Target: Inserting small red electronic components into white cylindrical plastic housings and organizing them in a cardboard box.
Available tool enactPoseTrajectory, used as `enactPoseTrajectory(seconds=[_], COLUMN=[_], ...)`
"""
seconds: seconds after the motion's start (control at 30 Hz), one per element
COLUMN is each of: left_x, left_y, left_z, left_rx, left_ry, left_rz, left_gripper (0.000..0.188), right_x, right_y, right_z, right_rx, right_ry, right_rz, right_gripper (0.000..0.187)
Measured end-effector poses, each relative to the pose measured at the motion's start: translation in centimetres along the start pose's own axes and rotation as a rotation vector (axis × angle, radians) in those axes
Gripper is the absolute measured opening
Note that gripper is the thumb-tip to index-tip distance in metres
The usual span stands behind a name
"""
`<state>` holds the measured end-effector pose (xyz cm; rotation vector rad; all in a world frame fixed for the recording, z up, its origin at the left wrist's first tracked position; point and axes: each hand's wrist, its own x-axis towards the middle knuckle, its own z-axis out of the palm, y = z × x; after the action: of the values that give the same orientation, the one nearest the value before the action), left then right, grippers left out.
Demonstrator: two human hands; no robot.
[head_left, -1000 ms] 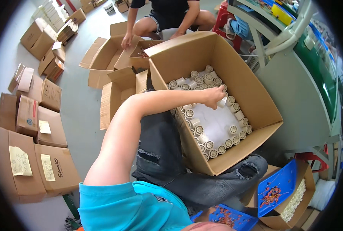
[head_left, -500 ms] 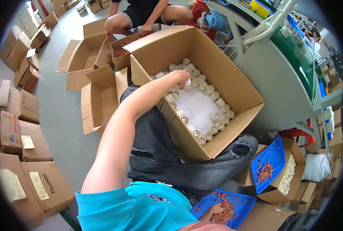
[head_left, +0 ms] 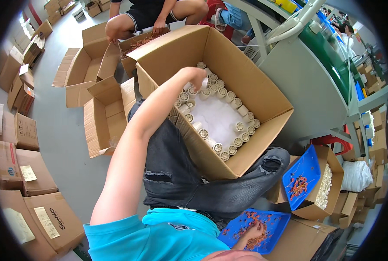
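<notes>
Inside a large open cardboard box (head_left: 263, 93) between my knees, my left hand (head_left: 196, 77) is at the far left corner, fingers curled round a white cylindrical part (head_left: 204, 83). Below it stand several cream-white round plastic parts (head_left: 221, 92) with slotted tops, lining the box sides around a smooth white sheet (head_left: 209, 114). Low on the right, my right hand (head_left: 255, 230) is down in a blue tray (head_left: 277, 224), its fingers drawn together among small red-orange wired pieces (head_left: 255, 242). What those fingers hold is too small to make out.
A second blue tray (head_left: 310, 167) with red-orange pieces leans on a carton of small white parts (head_left: 324, 191). Empty open cartons (head_left: 109, 113) stand left of the box. Another person (head_left: 159, 19) squats behind it by a carton of reddish pieces. A green-topped workbench (head_left: 329, 61) rises at right.
My left hand has lifted slightly up and away from the white sheet, with the white part moving along. My right hand has shifted right and up within the blue tray. The whole view has drifted a little.
</notes>
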<state>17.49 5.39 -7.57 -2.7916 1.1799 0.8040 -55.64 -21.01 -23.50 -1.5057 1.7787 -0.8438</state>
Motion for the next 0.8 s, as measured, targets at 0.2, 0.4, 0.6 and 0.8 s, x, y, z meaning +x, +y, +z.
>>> enactPoseTrajectory(seconds=[0.2,0.4,0.6,0.8], left_x=[-1.4,-2.0,-18.4,-29.0], left_y=[2.0,0.7,6.8,-12.7], left_z=[-2.3,-1.3,-4.8,20.1], left_rx=[-0.272,-0.391,-0.697,-1.108], left_ry=[0.029,0.574,1.36,0.919], left_rz=[-0.069,0.076,0.098,-1.019], left_gripper=[0.054,0.064,0.061,0.063], right_x=[-0.9,-3.7,-5.4,-4.8], right_y=[-5.7,-17.5,-24.6,-28.0], right_z=[0.5,3.5,2.5,4.5], right_rx=[0.079,0.234,0.286,0.291], right_ry=[-0.06,-0.187,-0.092,-0.248], right_rz=[-0.139,-0.445,-0.614,-0.585], right_gripper=[0.018,0.014,0.02,0.022])
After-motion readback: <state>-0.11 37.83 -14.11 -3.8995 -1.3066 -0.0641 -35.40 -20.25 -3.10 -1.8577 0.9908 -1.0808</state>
